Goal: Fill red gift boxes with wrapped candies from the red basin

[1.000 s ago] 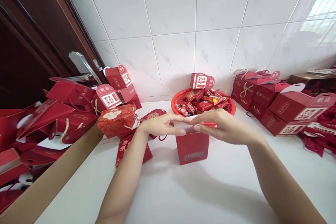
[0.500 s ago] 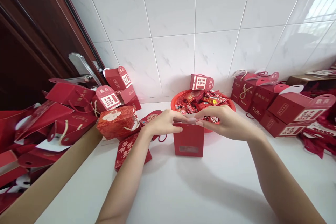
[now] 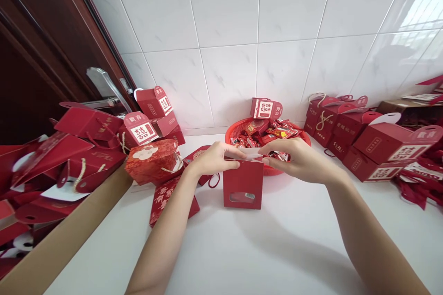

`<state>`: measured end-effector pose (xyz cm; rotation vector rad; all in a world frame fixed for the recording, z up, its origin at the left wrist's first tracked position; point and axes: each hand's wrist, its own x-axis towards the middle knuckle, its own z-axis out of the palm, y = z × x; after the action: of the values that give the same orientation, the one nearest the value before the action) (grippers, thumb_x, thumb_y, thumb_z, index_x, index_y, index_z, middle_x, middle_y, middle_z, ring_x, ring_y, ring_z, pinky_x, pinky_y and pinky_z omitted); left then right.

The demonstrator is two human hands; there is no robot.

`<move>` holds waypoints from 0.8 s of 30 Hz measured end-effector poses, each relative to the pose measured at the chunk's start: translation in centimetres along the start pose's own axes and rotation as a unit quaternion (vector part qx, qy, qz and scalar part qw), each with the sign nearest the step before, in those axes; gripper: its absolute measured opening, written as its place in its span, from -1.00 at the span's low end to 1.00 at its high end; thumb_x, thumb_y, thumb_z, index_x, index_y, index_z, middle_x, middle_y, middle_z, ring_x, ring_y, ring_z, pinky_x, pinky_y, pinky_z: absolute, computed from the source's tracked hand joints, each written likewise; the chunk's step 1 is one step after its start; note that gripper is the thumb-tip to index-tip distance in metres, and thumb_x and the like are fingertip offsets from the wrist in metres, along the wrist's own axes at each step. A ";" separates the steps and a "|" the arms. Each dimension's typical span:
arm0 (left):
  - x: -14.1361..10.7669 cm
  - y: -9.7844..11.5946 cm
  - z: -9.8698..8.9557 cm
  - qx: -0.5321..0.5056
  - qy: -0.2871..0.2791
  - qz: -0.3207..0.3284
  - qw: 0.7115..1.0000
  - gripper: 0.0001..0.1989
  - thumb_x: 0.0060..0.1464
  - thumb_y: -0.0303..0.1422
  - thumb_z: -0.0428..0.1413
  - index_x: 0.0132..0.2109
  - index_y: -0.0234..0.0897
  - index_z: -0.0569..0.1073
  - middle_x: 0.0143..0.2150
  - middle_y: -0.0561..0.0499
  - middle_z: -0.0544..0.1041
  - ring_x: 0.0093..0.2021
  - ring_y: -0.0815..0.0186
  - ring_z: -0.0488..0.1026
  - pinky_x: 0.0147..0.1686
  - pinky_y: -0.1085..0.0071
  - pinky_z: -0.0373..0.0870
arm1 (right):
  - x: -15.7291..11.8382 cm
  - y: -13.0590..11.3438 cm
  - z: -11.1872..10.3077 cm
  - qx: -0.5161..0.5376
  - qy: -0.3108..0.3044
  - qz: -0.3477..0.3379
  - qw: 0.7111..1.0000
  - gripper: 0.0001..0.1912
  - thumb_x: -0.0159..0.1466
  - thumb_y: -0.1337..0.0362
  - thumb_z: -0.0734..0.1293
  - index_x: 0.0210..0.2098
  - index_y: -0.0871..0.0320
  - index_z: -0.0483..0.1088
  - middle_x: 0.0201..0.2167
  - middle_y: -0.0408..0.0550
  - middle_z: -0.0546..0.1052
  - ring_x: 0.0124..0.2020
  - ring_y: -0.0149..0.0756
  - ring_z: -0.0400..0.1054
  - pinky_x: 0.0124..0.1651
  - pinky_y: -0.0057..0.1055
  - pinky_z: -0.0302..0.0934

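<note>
A red paper gift box with a small clear window low on its front stands upright on the white table, its top partly open and white inside. My left hand pinches the top left edge of this box, thumb in front and fingers behind. At the top right corner, the fingertips and thumb of my right hand close on the edge. Just behind the box sits a red plastic basket full of wrapped sweets, partly hidden by my right hand.
Finished-looking red boxes line the right side against the tiled wall. More boxes stand at left, beside a cardboard carton heaped with red boxes. A door handle juts out behind them. Red ribbons lie far right.
The red gift box has shifted slightly left and its top has opened wider, with more white inside showing. Both hands stay at its upper edge.
</note>
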<state>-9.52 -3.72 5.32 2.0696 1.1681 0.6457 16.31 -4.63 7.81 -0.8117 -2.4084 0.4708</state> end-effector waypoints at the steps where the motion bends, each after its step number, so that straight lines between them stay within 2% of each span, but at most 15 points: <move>1: 0.1 -0.2 0.0 -0.007 -0.001 -0.001 1.000 -0.68 0.01 -0.35 0.22 -0.06 -0.23 0.66 0.02 -0.06 0.65 0.03 0.11 0.57 0.02 0.28 0.48 | 0.0 0.2 0.0 -0.001 0.002 0.003 1.000 -0.74 0.36 0.18 0.27 -0.18 0.13 0.58 -0.20 0.02 0.66 -0.23 -0.18 0.52 -0.24 -0.36 0.36; 5: 0.1 -0.3 0.0 -0.054 0.025 -0.004 0.998 -0.67 -0.01 -0.27 0.27 -0.07 -0.28 0.67 -0.01 -0.10 0.66 0.02 0.06 0.57 0.05 0.22 0.48 | 0.1 1.0 0.1 0.004 0.042 0.032 0.999 -0.75 0.35 0.16 0.29 -0.12 0.12 0.54 -0.14 0.02 0.63 -0.16 -0.16 0.53 -0.18 -0.32 0.40; 9: -0.2 0.6 0.1 -0.101 0.104 0.026 0.989 -0.62 -0.02 -0.18 0.32 -0.08 -0.30 0.67 -0.02 -0.15 0.67 0.04 0.02 0.57 0.07 0.18 0.49 | 0.0 1.6 0.0 0.011 0.085 0.051 0.995 -0.60 0.33 0.05 0.33 0.08 0.08 0.45 -0.05 0.04 0.60 -0.14 -0.13 0.53 -0.15 -0.23 0.44; 12: -0.4 1.2 0.3 -0.115 0.178 0.068 0.975 -0.60 0.00 -0.14 0.31 -0.07 -0.30 0.66 0.01 -0.15 0.65 0.09 0.01 0.54 0.10 0.17 0.47 | -0.1 1.9 0.0 0.031 0.081 0.053 0.995 -0.45 0.32 -0.01 0.33 0.23 0.05 0.34 -0.06 0.05 0.60 -0.14 -0.09 0.54 -0.14 -0.18 0.46; 14: -0.5 1.4 0.5 -0.127 0.199 0.076 0.969 -0.58 0.01 -0.12 0.31 -0.05 -0.30 0.65 0.03 -0.15 0.65 0.10 0.01 0.54 0.11 0.17 0.47 | -0.1 2.0 0.0 0.054 0.064 0.055 0.995 -0.42 0.33 -0.03 0.32 0.27 0.06 0.30 -0.11 0.05 0.61 -0.15 -0.08 0.55 -0.15 -0.19 0.47; 18: -0.6 1.7 0.8 -0.132 0.155 0.072 0.976 -0.55 0.03 -0.12 0.31 -0.01 -0.30 0.64 0.07 -0.16 0.62 0.14 0.01 0.52 0.10 0.20 0.48 | -0.1 1.9 0.0 0.062 0.064 0.037 0.995 -0.45 0.31 -0.01 0.36 0.22 0.07 0.34 -0.14 0.02 0.61 -0.17 -0.10 0.55 -0.15 -0.20 0.48; 21: -0.4 1.8 1.4 -0.135 0.087 0.055 0.986 -0.55 0.14 -0.11 0.22 0.06 -0.31 0.61 0.08 -0.15 0.62 0.13 0.04 0.53 0.09 0.22 0.47 | -0.2 1.2 -0.1 0.064 0.127 0.013 0.990 -0.56 0.31 0.04 0.36 0.12 0.08 0.42 -0.01 0.04 0.57 -0.11 -0.12 0.53 -0.10 -0.22 0.46; 24: -0.2 1.6 2.1 -0.106 0.020 0.032 0.994 -0.58 0.15 -0.18 0.22 0.11 -0.25 0.58 0.10 -0.12 0.61 0.13 0.07 0.53 0.08 0.25 0.47 | -0.5 -0.2 -0.4 0.081 0.178 -0.006 0.981 -0.71 0.34 0.10 0.33 -0.03 0.09 0.49 -0.07 0.04 0.59 -0.11 -0.13 0.52 -0.11 -0.26 0.44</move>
<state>-7.29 -5.14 5.18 1.9275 1.0114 0.8103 16.74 -5.01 8.01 -0.7385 -2.0177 0.4655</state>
